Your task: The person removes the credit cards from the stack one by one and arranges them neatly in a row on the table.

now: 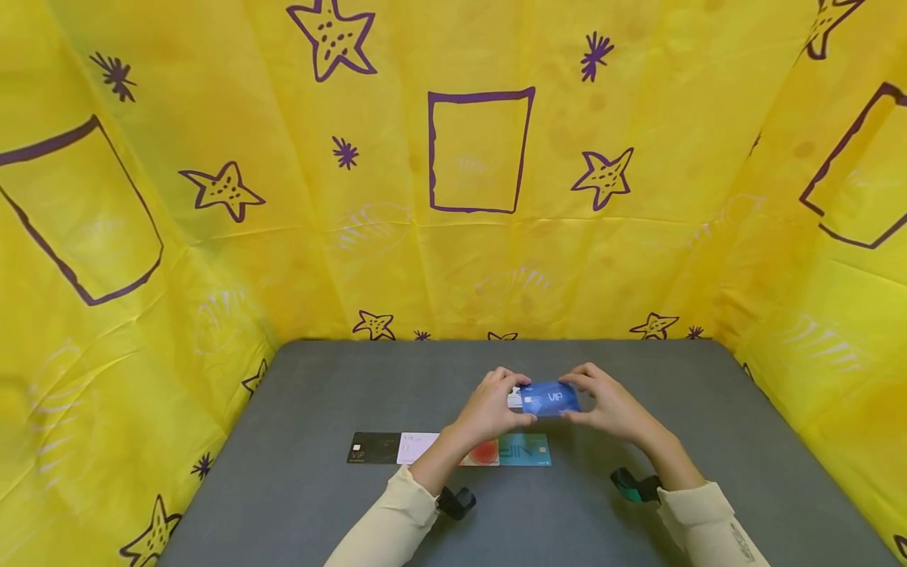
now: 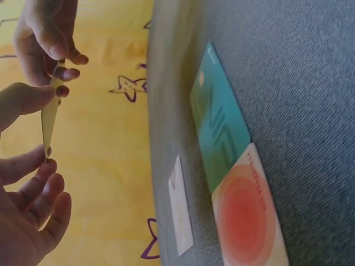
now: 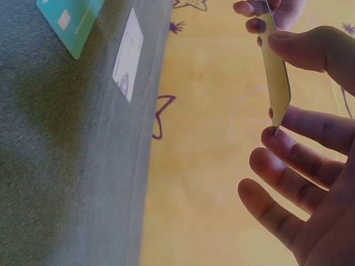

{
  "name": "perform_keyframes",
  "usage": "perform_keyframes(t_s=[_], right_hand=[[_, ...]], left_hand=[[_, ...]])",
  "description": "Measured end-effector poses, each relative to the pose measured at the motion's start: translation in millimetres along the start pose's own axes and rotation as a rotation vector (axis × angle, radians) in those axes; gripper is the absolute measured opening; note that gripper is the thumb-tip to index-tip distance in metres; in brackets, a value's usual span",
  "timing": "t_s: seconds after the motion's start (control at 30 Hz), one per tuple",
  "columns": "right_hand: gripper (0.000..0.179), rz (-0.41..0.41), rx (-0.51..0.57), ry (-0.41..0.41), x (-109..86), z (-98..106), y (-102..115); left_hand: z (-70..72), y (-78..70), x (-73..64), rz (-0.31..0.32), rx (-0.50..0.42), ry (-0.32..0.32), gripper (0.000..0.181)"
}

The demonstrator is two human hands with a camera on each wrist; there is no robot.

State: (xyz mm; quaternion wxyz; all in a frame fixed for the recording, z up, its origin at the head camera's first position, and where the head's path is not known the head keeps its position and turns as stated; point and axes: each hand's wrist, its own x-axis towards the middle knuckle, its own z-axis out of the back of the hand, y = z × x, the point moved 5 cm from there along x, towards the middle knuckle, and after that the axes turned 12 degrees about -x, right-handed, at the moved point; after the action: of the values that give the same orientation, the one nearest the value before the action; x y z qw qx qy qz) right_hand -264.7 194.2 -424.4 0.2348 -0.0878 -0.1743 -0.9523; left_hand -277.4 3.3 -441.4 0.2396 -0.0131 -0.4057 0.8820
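Both hands hold a blue VIP card (image 1: 551, 400) up over the table. The left hand (image 1: 490, 405) pinches its left edge between thumb and fingers, while the right hand (image 1: 608, 405) pinches its right edge. Seen from the left wrist, the card (image 2: 50, 119) is nearly edge-on. A white card (image 3: 129, 55) lies on the table beyond the row, partly hidden in the head view. Below the left forearm runs a row of cards: black (image 1: 375, 449), pale lilac (image 1: 416, 446), one with a red circle (image 2: 244, 208) and teal (image 2: 219, 119). The forearm covers part of this row.
The grey table (image 1: 312, 394) is enclosed by yellow cloth walls (image 1: 482, 260) printed with purple starfish. Dark straps with small mounts (image 1: 457, 502) sit at both wrists.
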Motion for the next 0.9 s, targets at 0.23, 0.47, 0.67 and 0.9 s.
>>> perform_keyframes(t_s=[0.23, 0.47, 0.67, 0.9], right_hand=[[0.046, -0.004, -0.007, 0.021, -6.2, -2, -5], [0.046, -0.002, -0.001, 0.081, -10.5, -7, -12], [0.046, -0.017, 0.023, 0.116, -17.6, -16, -22], [0.045, -0.037, 0.032, 0.138, -24.8, -25, -31]], left_hand=[[-12.8, 2.5, -1.0, -0.020, 0.014, 0.018, 0.053], [-24.0, 0.9, -2.7, -0.005, 0.036, 0.061, 0.054], [-36.6, 1.7, -3.3, -0.018, 0.072, 0.078, 0.053], [-52.0, 6.0, -1.5, -0.013, 0.082, 0.103, 0.053]])
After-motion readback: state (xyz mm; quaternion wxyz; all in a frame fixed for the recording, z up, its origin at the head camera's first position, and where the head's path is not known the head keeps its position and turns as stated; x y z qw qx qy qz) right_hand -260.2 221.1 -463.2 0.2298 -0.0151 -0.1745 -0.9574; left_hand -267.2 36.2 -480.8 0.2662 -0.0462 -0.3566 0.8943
